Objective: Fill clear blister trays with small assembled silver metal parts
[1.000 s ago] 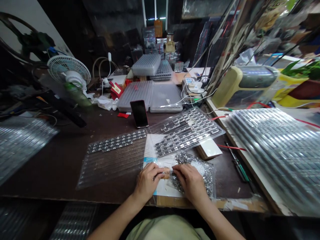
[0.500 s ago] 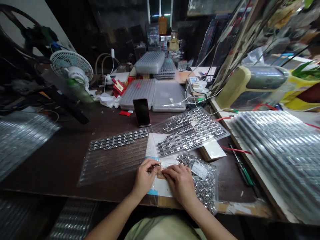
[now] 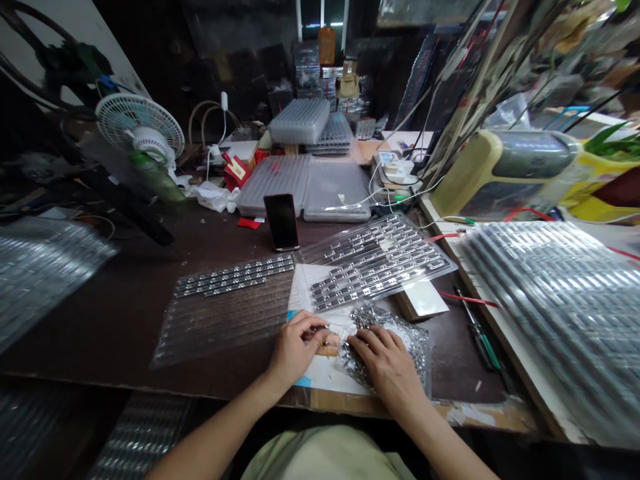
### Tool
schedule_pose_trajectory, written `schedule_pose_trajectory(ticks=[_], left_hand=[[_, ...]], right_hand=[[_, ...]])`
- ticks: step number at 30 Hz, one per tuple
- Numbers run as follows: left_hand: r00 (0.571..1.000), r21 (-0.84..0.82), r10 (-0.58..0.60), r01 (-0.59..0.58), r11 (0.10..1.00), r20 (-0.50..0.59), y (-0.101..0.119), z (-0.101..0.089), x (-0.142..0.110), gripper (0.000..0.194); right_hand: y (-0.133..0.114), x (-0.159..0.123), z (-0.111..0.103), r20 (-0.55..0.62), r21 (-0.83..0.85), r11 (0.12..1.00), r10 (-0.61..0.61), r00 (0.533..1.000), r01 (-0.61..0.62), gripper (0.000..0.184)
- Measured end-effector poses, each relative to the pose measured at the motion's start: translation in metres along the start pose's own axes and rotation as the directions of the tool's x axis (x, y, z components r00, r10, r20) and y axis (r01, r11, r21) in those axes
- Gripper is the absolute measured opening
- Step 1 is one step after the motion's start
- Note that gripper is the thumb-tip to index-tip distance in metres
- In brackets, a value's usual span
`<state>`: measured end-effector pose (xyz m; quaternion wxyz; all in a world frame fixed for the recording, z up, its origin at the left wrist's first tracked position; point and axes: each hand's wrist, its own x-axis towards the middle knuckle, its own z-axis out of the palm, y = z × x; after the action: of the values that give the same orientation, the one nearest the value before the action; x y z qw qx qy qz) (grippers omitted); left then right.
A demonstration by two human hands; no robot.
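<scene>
My left hand (image 3: 297,347) is closed in a pinch above a small orange-brown block (image 3: 329,345). Whatever sits between its thumb and fingertips is too small to name, with only a dark, shiny edge visible. My right hand (image 3: 389,363) rests with slightly spread, bent fingers on a clear plastic bag of small shiny metal parts (image 3: 361,379); its fingertips touch the parts near the bag's left side. Under the block lies a white sheet (image 3: 330,381) with blue edges. Behind the hands, a clear ribbed tray (image 3: 375,267) carries rows of small metal pieces.
Left of the hands lies another ribbed tray (image 3: 220,327), partly filled with metal pieces. A phone (image 3: 282,223) stands upright behind it. A white box (image 3: 424,300) and a green-handled screwdriver (image 3: 485,343) are to the right, near stacked clear trays (image 3: 555,313). A fan (image 3: 143,127) stands back left.
My right hand has moved right, away from the block and my left hand, onto the bag of metal parts. The left hand stays pinched by the block, which now shows more.
</scene>
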<state>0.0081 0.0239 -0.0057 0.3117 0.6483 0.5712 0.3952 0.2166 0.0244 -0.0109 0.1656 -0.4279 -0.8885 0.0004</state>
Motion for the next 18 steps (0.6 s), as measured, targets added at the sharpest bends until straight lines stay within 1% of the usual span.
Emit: schedule_pose_trajectory(ticks=[3,7,11,18], left_hand=[[0.994,0.085,0.104,-0.107,0.991,0.037,0.002,0.007,-0.004,0.011],[0.980,0.177,0.185,-0.197,0.964,0.078,0.001,0.013,-0.009,0.013],[0.972,0.188,0.215,-0.229,0.955,0.090,-0.002,0.015,-0.010,0.012],[0.972,0.152,0.212,-0.225,0.962,0.100,-0.005,0.017,-0.010,0.012]], right_hand=[[-0.002,0.003,0.003,-0.020,0.043,0.998,0.046,0.999,-0.045,0.013],[-0.002,0.006,0.006,-0.118,0.145,0.987,0.091,0.989,-0.074,0.016],[-0.001,0.005,0.005,-0.182,0.210,0.973,0.140,0.973,-0.100,0.019],[0.000,0.003,0.007,-0.211,0.272,0.957,0.160,0.964,-0.100,0.013]])
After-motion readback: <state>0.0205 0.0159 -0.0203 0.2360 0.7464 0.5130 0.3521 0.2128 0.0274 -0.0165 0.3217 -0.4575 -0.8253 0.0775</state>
